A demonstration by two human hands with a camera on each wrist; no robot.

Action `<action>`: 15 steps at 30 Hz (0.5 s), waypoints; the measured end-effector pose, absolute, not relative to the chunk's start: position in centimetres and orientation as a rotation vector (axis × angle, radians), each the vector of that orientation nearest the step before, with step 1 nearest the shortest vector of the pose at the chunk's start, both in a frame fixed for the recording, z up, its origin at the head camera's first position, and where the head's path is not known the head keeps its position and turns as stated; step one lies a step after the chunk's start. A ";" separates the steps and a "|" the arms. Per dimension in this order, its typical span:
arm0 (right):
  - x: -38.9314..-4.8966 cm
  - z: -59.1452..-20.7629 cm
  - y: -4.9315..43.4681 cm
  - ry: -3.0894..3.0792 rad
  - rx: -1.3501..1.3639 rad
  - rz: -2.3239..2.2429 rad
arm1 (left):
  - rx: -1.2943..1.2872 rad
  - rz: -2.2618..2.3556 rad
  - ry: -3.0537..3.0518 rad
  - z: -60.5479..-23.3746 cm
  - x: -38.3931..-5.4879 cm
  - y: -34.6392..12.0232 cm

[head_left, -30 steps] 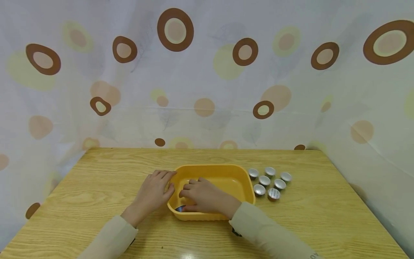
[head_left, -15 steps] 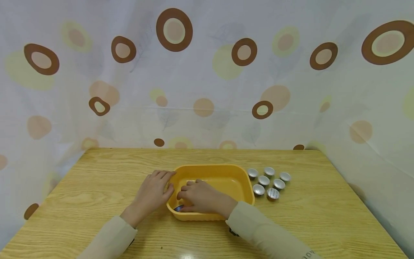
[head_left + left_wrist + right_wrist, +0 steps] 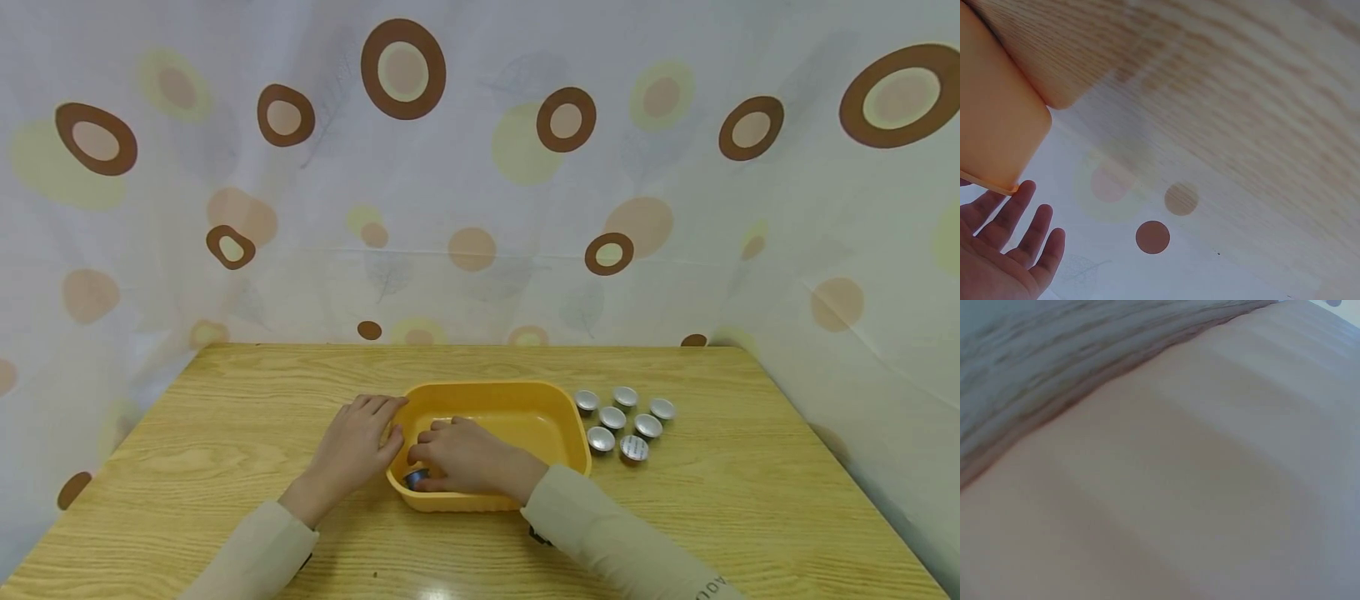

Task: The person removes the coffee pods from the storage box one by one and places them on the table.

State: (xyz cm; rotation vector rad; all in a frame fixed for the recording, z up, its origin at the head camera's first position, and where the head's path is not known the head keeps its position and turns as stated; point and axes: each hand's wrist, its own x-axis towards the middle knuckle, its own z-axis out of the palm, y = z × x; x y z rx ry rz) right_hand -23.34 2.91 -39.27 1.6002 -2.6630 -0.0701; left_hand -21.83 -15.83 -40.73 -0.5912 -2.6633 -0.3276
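Note:
A yellow plastic basin stands on the table in the head view. My left hand rests at its left end; in the left wrist view one straight fingertip touches the rim and the other fingers are spread. My right hand reaches down into the basin, fingers bent over a small dark blue capsule in the near left corner. Its thumb lies against the capsule, which is partly hidden. Right of the basin stand several foil-lidded capsules, one with a printed lid.
The wooden table runs back to a white patterned cloth, which also hangs along both sides. The capsules closest to the basin sit right beside its right wall. The right wrist view shows mainly a blurred pale ridged surface.
The capsule under my right hand has turned, and more of its dark side shows. The right hand has shifted slightly left. My left hand has stayed put.

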 end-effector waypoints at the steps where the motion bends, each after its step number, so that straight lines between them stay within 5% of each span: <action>1: -23.4 -39.3 2.9 -2.662 1.604 -0.068 | -0.592 -0.328 -2.662 -40.7 -21.8 -15.8; 15: -23.5 -39.6 2.8 -2.636 1.634 -0.085 | -0.595 -0.312 -2.660 -40.9 -22.0 -15.9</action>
